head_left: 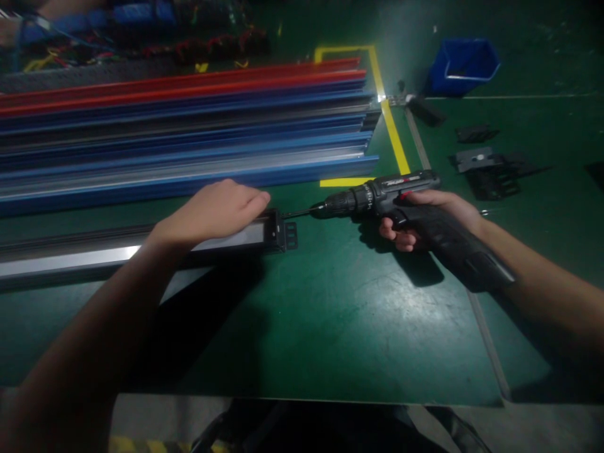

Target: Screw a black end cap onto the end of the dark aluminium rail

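My left hand (221,209) lies over a long metal profile (99,258), closed around it close to its right end, with the far fingers partly hidden. A black end piece (275,233) with a small slotted tab (291,235) caps that end. My right hand (450,204) grips a black cordless drill (401,189) by its handle, one finger near the trigger. The drill points left, and its long thin bit (302,212) reaches the end piece at its upper corner. Whether the tip sits in a screw is too small to tell.
Red and blue profiles (189,157) lie stacked behind, beside yellow tape (395,138) on the green table (358,340). A blue bin (465,66) stands at the back right. Several dark brackets (476,159) lie to the right. Wires and parts (141,38) fill the back left.
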`<state>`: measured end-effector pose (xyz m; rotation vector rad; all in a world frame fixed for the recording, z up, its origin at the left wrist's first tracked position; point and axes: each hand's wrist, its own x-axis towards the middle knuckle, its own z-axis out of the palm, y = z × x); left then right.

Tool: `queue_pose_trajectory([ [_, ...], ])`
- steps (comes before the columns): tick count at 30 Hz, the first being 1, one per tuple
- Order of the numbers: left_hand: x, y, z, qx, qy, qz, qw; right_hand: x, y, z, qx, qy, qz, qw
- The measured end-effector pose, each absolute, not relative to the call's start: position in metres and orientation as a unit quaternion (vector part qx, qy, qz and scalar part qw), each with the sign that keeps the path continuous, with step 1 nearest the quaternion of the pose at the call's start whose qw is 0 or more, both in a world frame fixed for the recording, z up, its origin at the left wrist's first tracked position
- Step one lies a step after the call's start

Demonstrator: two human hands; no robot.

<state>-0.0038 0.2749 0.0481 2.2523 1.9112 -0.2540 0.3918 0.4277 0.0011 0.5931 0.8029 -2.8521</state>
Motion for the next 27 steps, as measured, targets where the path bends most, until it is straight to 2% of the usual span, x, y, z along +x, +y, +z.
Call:
queue_pose_trajectory([
  [27,0.009,0.274,0.06,0.744,0.653,-0.082,0.118,0.39,0.428,0.003,0.21,0.228,-0.949,0.055],
])
